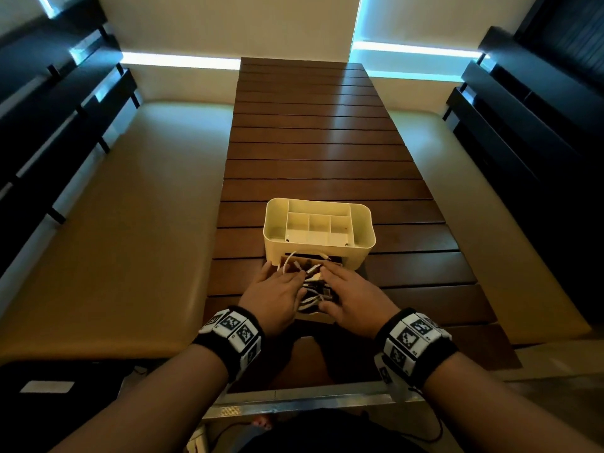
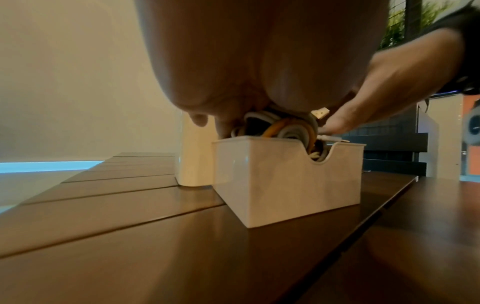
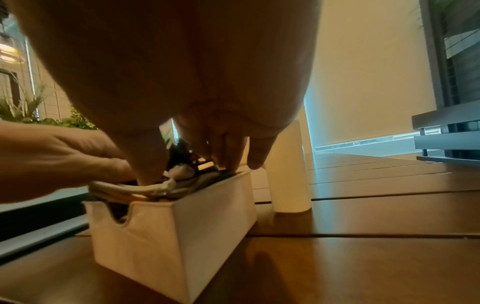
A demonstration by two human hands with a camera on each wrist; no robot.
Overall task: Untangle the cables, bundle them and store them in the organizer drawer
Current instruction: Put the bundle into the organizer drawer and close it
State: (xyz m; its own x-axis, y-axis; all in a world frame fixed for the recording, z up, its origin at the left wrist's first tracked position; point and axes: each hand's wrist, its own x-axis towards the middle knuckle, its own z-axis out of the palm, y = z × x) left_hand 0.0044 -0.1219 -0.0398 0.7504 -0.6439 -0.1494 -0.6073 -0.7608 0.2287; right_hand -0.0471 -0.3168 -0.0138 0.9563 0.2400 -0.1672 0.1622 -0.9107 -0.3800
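Note:
The cream organizer (image 1: 362,237) stands on the slatted wooden table, its drawer (image 2: 285,185) pulled out toward me. A heap of white, orange and black cables (image 2: 288,129) fills the drawer and rises above its rim. My left hand (image 1: 277,286) lies over the left side of the heap, its straight fingers (image 2: 224,127) pressing down on the cables. My right hand (image 1: 349,292) covers the right side, thumb and fingers (image 3: 221,156) pushing on the cables (image 3: 145,190). Some white cable loops (image 1: 304,256) stick out at the organizer's drawer opening. My hands hide most of the drawer in the head view.
The brown table (image 1: 320,145) stretches far beyond the organizer. Tan cushioned benches (image 1: 114,223) run along both sides, with dark slatted backrests (image 1: 539,125) behind them. The organizer's top compartments (image 1: 318,223) hold nothing visible. The table's near edge (image 1: 294,400) is just under my wrists.

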